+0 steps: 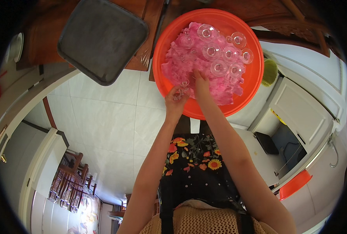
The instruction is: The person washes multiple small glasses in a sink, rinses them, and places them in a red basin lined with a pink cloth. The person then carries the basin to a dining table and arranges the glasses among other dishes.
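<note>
A round orange plastic basin [254,79] holds a wet-looking pink cloth [220,95]. Several small stemmed glasses lie or stand on the cloth, their round clear feet showing, one glass foot [211,51] near the middle and others to the right. My left hand [176,101], at the basin's near left rim, has its fingers around small clear glassware [179,93]; how many pieces it holds I cannot tell. Just right of it, my right hand [201,80] reaches down to the pink cloth, fingers pointing away from me; its fingertips are partly hidden and any grip is unclear.
A dark square tray [103,41] lies left of the basin on a wooden table [141,58], overhanging its near edge. A yellow-green bin [269,73] stands right of the basin. Farther right, a white cabinet door [300,111] is by an open compartment. Wooden stools [71,178] are stacked at lower left.
</note>
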Available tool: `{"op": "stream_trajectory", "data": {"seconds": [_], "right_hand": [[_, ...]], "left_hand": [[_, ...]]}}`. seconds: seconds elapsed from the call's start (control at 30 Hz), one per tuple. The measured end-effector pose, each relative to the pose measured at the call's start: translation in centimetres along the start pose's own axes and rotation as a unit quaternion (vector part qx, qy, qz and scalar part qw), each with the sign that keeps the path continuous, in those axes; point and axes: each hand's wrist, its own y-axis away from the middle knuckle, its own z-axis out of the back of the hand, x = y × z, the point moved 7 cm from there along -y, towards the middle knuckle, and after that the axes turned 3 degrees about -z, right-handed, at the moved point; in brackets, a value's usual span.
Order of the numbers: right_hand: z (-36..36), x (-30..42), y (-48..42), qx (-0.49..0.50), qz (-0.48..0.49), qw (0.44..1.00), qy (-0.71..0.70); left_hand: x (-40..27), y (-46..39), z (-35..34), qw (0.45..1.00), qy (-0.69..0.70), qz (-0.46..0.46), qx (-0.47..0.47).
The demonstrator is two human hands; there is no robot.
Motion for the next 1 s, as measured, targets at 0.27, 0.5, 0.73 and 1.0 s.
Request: {"op": "stream_trajectory", "data": {"seconds": [0.27,0.5,0.73,1.0], "right_hand": [[0.1,5.3,5.6,0.102,0.175,0.955,0.217],[1.5,3.0,2.8,0.025,0.076,0.996,-0.039],[0.3,-0.1,-1.1,-0.078,0.028,0.974,-0.212],[1.1,-1.4,-3.9,-0.116,0.012,0.968,-0.221]], "left_hand": [[0.2,-1.0,-1.5,0.982,-0.159,-0.097,0.018],[1.9,-2.8,0.0,0.971,-0.23,-0.044,-0.04],[3.1,-3.3,0.7,0.989,0.015,0.145,-0.035],[2.4,-3.1,0.4,0.991,0.039,0.131,-0.01]]}}
